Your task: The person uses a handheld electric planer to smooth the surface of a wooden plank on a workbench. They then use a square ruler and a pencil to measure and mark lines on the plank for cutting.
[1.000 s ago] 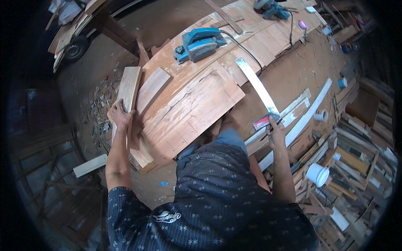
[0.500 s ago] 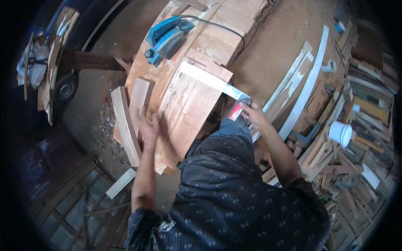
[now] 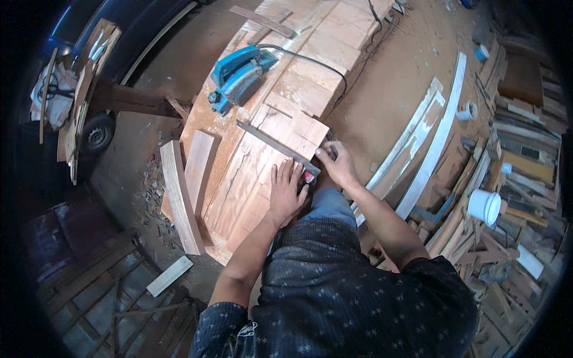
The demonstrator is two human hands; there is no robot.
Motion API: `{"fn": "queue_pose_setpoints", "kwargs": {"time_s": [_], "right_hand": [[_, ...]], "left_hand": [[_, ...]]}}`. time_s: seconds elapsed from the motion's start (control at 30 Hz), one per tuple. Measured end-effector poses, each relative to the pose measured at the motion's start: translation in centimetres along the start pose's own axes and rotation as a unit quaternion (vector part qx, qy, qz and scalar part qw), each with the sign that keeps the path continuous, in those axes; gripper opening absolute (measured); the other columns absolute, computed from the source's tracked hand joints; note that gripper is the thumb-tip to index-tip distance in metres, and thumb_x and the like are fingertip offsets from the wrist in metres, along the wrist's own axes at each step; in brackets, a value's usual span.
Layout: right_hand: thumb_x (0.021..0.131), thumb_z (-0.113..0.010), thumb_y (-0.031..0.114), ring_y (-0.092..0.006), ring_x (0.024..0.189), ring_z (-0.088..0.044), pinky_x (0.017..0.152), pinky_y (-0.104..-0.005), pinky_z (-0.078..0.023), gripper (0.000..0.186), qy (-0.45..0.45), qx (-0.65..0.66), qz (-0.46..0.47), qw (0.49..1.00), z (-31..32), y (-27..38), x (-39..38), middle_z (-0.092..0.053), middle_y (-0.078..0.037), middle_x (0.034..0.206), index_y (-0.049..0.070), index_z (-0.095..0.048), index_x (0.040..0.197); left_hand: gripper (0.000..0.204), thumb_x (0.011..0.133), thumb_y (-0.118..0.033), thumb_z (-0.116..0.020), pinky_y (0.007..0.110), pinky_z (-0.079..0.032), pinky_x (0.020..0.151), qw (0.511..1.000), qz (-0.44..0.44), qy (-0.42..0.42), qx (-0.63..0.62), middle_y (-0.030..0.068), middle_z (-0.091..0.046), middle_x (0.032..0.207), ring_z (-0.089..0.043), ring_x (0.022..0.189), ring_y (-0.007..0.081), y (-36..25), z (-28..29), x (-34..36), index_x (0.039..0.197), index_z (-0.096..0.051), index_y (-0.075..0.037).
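A try square lies across the pale wooden boards, its dark metal blade slanting from the middle of the boards toward their right edge. My left hand rests with fingers outstretched on the boards and against the square, beside its red-marked stock. Past the stock, at the boards' right edge, my right hand has its fingers closed in a pinch. Whatever it may hold is too small to make out. Under the square, the wide plank shows reddish grain.
A blue electric planer with a black cord sits farther up the sawdust-covered bench. Two loose wood pieces lean at the left. Long white-edged strips lie to the right, near a white bucket and piled scrap wood.
My left hand has moved right, onto the boards and square. The square now lies across the boards, turned from its bright face. My right hand has let go of its stock and pinches nearby.
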State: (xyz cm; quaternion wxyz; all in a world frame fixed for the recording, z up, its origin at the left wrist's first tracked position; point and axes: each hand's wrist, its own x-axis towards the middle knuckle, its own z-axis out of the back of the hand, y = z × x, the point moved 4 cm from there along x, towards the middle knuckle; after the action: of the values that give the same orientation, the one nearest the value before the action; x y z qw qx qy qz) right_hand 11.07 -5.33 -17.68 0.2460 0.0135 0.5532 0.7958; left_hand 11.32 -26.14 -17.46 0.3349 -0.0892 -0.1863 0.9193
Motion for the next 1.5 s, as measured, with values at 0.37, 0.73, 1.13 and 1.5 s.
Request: {"fn": "queue_pose_setpoints", "kwargs": {"time_s": [0.37, 0.73, 1.13, 1.5], "right_hand": [[0.095, -0.061, 0.015, -0.0395, 0.123, -0.061, 0.097, -0.0484, -0.056, 0.039, 0.037, -0.333, 0.395, 0.855, -14.5, 22.2, 23.9, -0.062, -0.019, 0.131, 0.004, -0.06, 0.132], [0.09, -0.063, 0.019, -0.0338, 0.106, -0.072, 0.089, -0.0472, -0.06, 0.029, 0.137, -0.483, 0.36, 0.787, -16.1, 22.6, 29.9, -0.074, -0.018, 0.111, 0.005, -0.069, 0.116], [0.094, -0.072, 0.033, -0.0424, 0.099, -0.067, 0.085, -0.0469, -0.053, 0.04, 0.021, -0.08, 0.289, 0.954, -1.6, 15.3, 13.8, -0.067, -0.025, 0.105, -0.002, -0.067, 0.114], [0.091, -0.078, 0.028, -0.0353, 0.1, -0.071, 0.087, -0.0411, -0.054, 0.042, 0.056, 0.076, 0.019, 0.995, -2.3, -4.1, -6.6, -0.069, -0.023, 0.105, -0.003, -0.067, 0.117]], "left_hand": [[0.101, 0.081, -0.072, -0.067, 0.07, -0.008, 0.123, 0.998, 0.052, 0.0, -0.02, 0.0239, -0.035, 0.162, -0.025, 0.152, 0.0472, -1.1, 1.6, 0.8, 0.154, -0.045, -0.005], [0.103, 0.081, -0.077, -0.065, 0.068, -0.008, 0.124, 0.998, 0.054, 0.009, -0.03, 0.0233, -0.037, 0.161, -0.026, 0.151, 0.0475, -0.5, 1.2, 0.6, 0.154, -0.045, -0.009], [0.104, 0.08, -0.077, -0.066, 0.066, -0.006, 0.126, 0.997, 0.066, 0.04, -0.016, 0.0193, -0.032, 0.166, -0.022, 0.154, 0.043, -0.7, 1.1, 1.1, 0.158, -0.042, -0.013], [0.107, 0.078, -0.071, -0.072, 0.067, -0.008, 0.124, 1.0, 0.004, -0.009, 0.011, 0.0263, -0.029, 0.165, -0.022, 0.153, 0.0479, -0.5, -0.4, 0.8, 0.156, -0.041, -0.005]]}}
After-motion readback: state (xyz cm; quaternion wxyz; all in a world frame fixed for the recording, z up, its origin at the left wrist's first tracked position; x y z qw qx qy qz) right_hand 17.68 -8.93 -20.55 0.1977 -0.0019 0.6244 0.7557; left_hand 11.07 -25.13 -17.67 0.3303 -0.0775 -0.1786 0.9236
